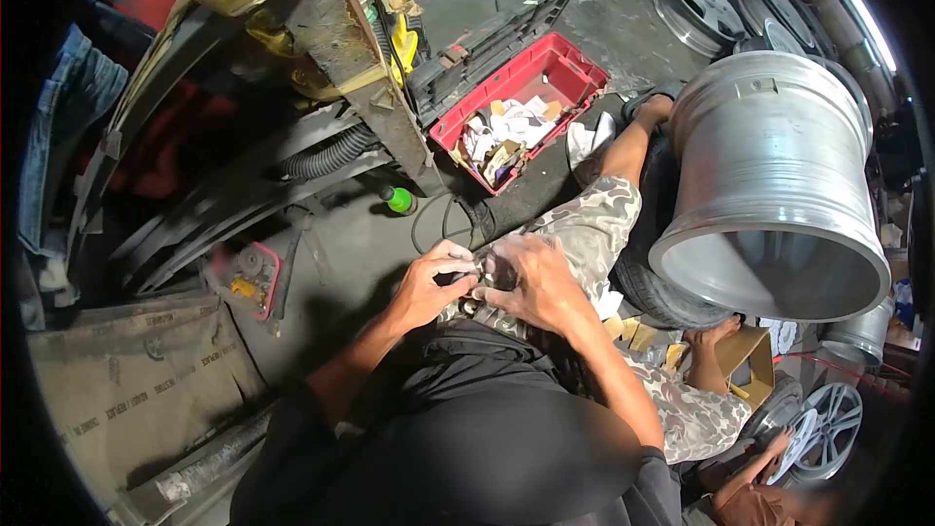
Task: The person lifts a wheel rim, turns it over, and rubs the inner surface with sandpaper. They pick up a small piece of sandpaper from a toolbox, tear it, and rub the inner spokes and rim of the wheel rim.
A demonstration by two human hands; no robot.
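Both my hands meet above my lap, over camouflage shorts [584,227]. My left hand [429,284] has its thumb and fingers bent together around something small and pale. Facing it from the right, my right hand [534,282] has curled fingers touching the same spot. The thing between them is too small and too covered to name. Right of my hands, a large silver wheel barrel [779,156] rests on a black tire [657,292]. Beyond them lies an open red toolbox [579,78] holding white and brown scraps.
A green-capped bottle [397,199] stands on the floor near a black cable. Cardboard [156,370] lies at the left. An open cardboard box [745,360] sits at the lower right, near another person's hand [779,443] on a wheel. More rims [696,10] stand at the upper right.
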